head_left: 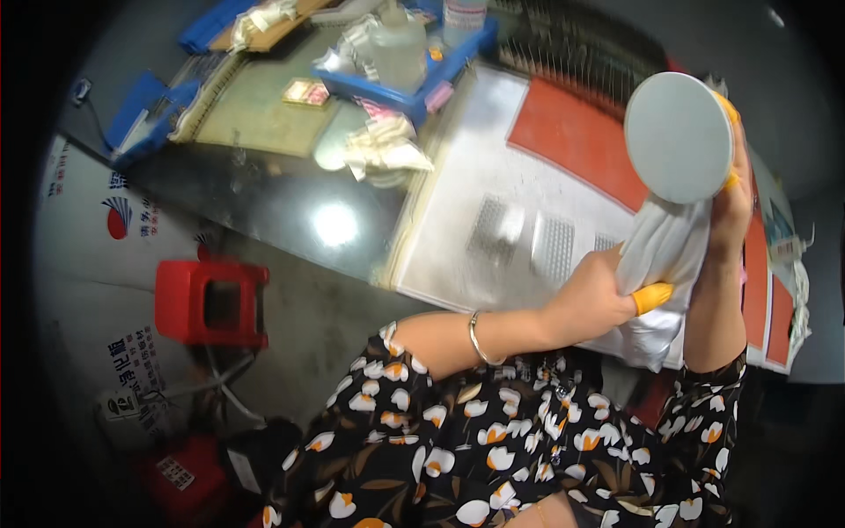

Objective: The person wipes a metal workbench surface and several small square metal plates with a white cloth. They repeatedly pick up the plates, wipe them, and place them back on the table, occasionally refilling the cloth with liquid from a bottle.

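Observation:
My right hand (732, 198) holds up a round, flat, pale grey disc (678, 136) by its right edge, and yellow finger covers show on its fingertips. The disc is tilted with one broad face in view. Below it, my left hand (594, 295) is closed on a white cloth (664, 251), its thumb in a yellow finger cover. The cloth hangs in folds between my hands and reaches up to the disc's lower edge. Its lower end drops past my left hand. Most fingers of my left hand are hidden behind the cloth.
On the table lie a white sheet (449, 255) with textured patches and a red-brown sheet (576, 141). Farther back is a blue tray (414, 101) with bottles. Crumpled white gloves or cloths (387, 150) lie near it. A red stool (211, 304) stands at left.

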{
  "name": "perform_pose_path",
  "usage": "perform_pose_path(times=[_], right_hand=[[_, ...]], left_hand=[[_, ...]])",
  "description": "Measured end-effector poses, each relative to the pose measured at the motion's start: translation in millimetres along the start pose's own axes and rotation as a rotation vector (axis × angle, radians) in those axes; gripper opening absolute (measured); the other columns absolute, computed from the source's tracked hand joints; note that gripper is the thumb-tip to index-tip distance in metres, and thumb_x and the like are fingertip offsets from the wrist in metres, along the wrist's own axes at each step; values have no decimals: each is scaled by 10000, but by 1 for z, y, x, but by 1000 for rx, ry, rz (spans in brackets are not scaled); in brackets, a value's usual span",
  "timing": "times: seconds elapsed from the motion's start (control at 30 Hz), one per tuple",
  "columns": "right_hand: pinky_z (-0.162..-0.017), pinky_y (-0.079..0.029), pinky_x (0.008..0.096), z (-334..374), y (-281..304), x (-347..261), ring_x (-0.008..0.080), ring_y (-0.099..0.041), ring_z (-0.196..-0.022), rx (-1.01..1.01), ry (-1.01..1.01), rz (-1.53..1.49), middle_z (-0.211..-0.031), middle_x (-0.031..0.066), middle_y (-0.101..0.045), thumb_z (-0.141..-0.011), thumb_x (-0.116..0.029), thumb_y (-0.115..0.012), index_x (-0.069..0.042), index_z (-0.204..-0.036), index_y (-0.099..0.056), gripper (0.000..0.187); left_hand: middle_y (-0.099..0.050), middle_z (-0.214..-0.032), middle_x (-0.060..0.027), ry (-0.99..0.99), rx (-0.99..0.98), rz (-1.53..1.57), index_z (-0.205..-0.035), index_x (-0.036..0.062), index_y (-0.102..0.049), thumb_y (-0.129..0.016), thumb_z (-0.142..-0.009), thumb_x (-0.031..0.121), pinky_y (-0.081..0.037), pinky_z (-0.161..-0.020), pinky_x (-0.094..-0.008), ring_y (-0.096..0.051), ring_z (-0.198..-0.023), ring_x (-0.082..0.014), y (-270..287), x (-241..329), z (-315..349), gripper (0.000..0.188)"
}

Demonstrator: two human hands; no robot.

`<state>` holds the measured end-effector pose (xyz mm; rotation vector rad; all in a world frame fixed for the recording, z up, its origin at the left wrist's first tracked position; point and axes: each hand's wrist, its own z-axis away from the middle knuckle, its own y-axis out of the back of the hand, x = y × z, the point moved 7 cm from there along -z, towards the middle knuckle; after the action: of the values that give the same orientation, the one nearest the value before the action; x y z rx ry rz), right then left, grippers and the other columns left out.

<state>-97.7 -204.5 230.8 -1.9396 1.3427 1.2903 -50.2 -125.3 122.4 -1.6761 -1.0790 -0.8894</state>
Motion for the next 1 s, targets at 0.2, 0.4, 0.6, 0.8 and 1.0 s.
perform_pose_path(times=[0.2,0.4,0.6,0.8,1.0], right_hand=[[-680,-506,270,-109,-80,32,137,-600,-803,-80,-78,-384,-954,59,-599,-857,-370,-485,-54,-1137,-519,424],[-720,-536,340,-182,-113,174,221,-619,-856,-169,21,-672,-951,143,-609,-865,-260,-497,-14,-1103,-516,343],[-834,-460,253,-204,-165,198,137,-561,-958,-381,-120,-1008,-1091,79,-563,-895,-100,-438,21,-1180,-453,311],[-915,-400,264,-227,-164,219,132,-520,-1036,-411,37,-917,-1142,66,-538,-887,-116,-467,11,-1221,-431,359],[-959,-352,263,-223,-170,210,138,-492,-1078,-476,-107,-1158,-1168,63,-522,-890,-116,-463,18,-1225,-427,363]], left_hand=[[-580,-1049,-129,-17,195,-504,-1139,-17,-498,-695,-752,222,-448,-799,-299,-550,-946,-166,130,58,-22,496],[-371,-1246,-187,-364,756,-945,-1284,-42,-301,-712,-722,220,-333,-957,-369,-402,-1130,-282,265,95,-27,744],[-429,-1228,-222,-198,797,-1012,-1270,-78,-294,-789,-609,310,-350,-948,-363,-434,-1146,-292,340,72,-66,912],[-502,-1108,-170,-58,798,-973,-1130,-45,-436,-787,-596,284,-424,-852,-342,-528,-1002,-271,340,63,-78,718],[-559,-1033,-140,-106,769,-989,-1113,-27,-458,-780,-617,224,-434,-824,-315,-555,-940,-220,338,65,-78,643]])
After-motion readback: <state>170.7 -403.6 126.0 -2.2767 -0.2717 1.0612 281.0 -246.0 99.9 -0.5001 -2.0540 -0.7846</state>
